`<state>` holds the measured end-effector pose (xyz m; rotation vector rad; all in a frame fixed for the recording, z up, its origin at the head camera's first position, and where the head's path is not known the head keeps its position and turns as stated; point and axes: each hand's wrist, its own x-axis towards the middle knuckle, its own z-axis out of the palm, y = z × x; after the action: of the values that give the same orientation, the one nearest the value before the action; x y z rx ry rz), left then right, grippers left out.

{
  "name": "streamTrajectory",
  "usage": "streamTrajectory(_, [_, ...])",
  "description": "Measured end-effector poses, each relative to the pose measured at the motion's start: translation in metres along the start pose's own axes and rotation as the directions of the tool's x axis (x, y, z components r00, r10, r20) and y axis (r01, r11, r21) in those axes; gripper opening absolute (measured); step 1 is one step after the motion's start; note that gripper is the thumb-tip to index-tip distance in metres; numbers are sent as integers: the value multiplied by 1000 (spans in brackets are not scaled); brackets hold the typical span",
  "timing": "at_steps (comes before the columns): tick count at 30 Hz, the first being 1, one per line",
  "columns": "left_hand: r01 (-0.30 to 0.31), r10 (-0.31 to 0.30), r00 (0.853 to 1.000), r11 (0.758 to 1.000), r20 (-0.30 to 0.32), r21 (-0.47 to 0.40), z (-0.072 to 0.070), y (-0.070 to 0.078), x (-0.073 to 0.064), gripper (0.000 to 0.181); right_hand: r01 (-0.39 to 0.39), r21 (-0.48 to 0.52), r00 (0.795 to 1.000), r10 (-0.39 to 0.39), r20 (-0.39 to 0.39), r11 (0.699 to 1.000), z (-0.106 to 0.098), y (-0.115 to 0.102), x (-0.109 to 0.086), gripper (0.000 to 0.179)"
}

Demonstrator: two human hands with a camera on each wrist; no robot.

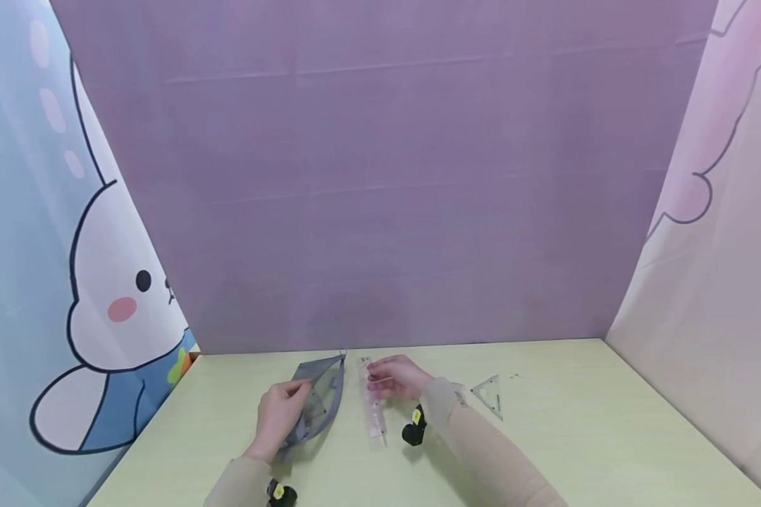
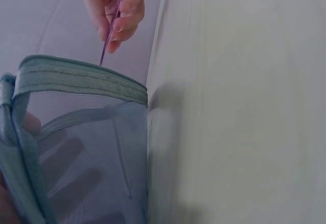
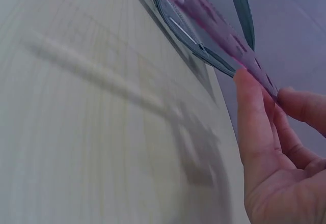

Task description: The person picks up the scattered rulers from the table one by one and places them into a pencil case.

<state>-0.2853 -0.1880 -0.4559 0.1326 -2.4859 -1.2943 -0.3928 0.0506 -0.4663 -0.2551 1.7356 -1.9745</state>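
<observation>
My left hand (image 1: 282, 410) grips one side of a grey-blue mesh pouch (image 1: 337, 403), whose mouth gapes towards the right. Through the netting in the left wrist view, the fingers behind the pouch (image 2: 81, 89) show as dark shapes. My right hand (image 1: 401, 376) pinches a pinkish see-through ruler (image 1: 374, 415) between thumb and fingers. In the right wrist view the ruler (image 3: 224, 35) slants up from the fingertips (image 3: 248, 81) and overlaps the pouch's open rim (image 3: 244, 15). The left wrist view has the ruler (image 2: 114, 18) edge-on just above that rim.
A clear set square (image 1: 491, 396) lies on the pale wooden table (image 1: 577, 436), right of my right forearm. Small dark marks (image 1: 516, 375) show beyond it. The sleeve partly covers another flat clear piece (image 1: 459, 387). A purple curtain (image 1: 418, 211) closes off the table's far edge.
</observation>
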Motion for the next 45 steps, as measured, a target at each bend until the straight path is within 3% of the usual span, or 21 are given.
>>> streamTrajectory(45, [-27,27,1000,1000,-12,11,0,3,-2,25,6,49,1000,-7,12,999,36,1,12,28])
